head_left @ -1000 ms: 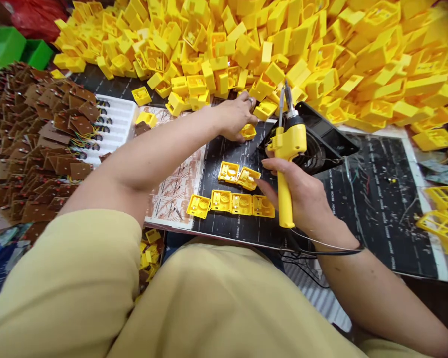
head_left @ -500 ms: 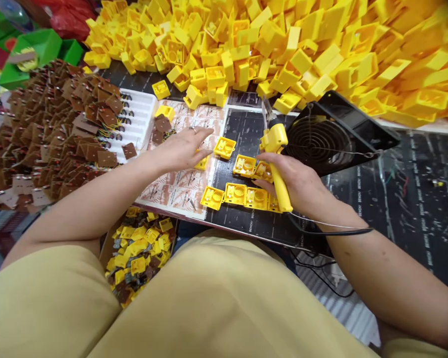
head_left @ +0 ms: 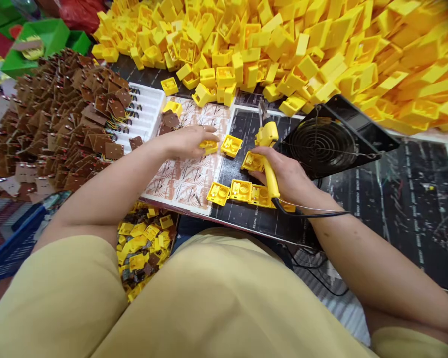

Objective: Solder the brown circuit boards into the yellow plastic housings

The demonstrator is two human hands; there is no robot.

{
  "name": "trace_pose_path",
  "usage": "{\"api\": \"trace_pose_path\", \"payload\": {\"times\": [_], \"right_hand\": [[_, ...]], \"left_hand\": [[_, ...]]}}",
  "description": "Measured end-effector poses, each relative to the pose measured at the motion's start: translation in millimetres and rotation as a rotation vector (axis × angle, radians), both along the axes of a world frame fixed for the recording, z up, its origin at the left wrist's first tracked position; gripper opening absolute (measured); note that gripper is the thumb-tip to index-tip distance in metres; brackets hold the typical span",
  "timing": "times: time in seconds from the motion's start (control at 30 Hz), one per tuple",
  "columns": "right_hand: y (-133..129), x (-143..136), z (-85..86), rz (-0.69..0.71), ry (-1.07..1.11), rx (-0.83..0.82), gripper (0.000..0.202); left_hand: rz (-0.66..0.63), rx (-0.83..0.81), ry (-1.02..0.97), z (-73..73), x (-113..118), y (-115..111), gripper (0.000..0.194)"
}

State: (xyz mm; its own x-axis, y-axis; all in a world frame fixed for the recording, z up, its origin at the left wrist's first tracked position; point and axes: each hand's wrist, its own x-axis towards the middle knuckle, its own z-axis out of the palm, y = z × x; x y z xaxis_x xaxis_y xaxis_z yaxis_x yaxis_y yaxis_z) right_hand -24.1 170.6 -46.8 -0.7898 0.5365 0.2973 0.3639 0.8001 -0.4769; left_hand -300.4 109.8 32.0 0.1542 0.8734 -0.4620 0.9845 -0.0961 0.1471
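Note:
My right hand [head_left: 283, 169] is closed round a yellow soldering gun [head_left: 267, 135], its metal tip pointing away from me. A black cable and a thin wire trail from the handle's lower end. Against that hand's fingers lies an open yellow plastic case [head_left: 252, 161]; whether they grip it too I cannot tell. My left hand [head_left: 188, 141] has its fingers on another small yellow case [head_left: 209, 147] over the patterned sheet. Just right of it rests a yellow case [head_left: 231, 145]. Nearer me, a row of open cases [head_left: 241, 190] runs partly behind the soldering gun's handle.
A big heap of yellow cases [head_left: 224, 74] fills the back. Brown circuit boards [head_left: 59, 124] are piled at left beside a white tray [head_left: 149, 107]. A black fan [head_left: 317, 144] stands right of the soldering gun. Below the table edge sits a box of yellow parts [head_left: 144, 243].
My left hand's fingers have come down onto the case and moved it slightly up and right. My right hand and the soldering gun have shifted a little left, beside the middle cases.

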Motion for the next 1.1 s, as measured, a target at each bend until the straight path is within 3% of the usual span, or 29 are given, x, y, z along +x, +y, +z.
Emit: {"api": "trace_pose_path", "payload": {"times": [0.07, 0.13, 0.23, 0.33, 0.43, 0.53, 0.63, 0.83, 0.9, 1.0, 1.1], "right_hand": [[0, 1, 0.0, -0.001, -0.001, -0.014, 0.041], [0, 2, -0.1, 0.002, -0.001, -0.027, 0.041], [1, 4, -0.6, 0.004, 0.002, -0.041, 0.042], [3, 4, -2.1, 0.001, 0.007, -0.046, 0.042], [4, 4, -4.4, -0.003, 0.004, -0.045, 0.041], [5, 5, -6.3, -0.010, -0.003, -0.037, 0.043], [6, 6, -6.2, -0.010, -0.015, -0.026, 0.044], [13, 7, -4.7, -0.001, -0.017, 0.000, 0.040], [14, 9, -3.9, 0.002, -0.015, 0.010, 0.041], [12, 15, 1.0, 0.047, -0.020, 0.019, 0.040], [2, 26, 11.1, 0.131, -0.025, 0.030, 0.037]], "left_hand": [[0.040, -0.005, 0.022, 2.2, 5, 0, 0.074], [0.127, 0.105, 0.133, -0.7, 11, -4, 0.078], [0.181, 0.188, 0.263, -6.3, 13, -8, 0.066], [0.069, 0.087, 0.193, -3.4, 6, -6, 0.052], [-0.033, 0.002, 0.072, 2.1, 2, -6, 0.068], [0.100, 0.055, 0.064, -1.5, 7, -10, 0.088], [0.202, 0.165, 0.089, -11.0, 12, -7, 0.085], [-0.031, 0.032, -0.126, -16.0, 5, 27, 0.081], [-0.049, -0.013, -0.213, -18.5, 13, 29, 0.075], [0.021, 0.038, -0.252, -25.8, 36, 14, 0.070], [0.014, 0.084, -0.262, -29.7, 59, -17, 0.071]]}}
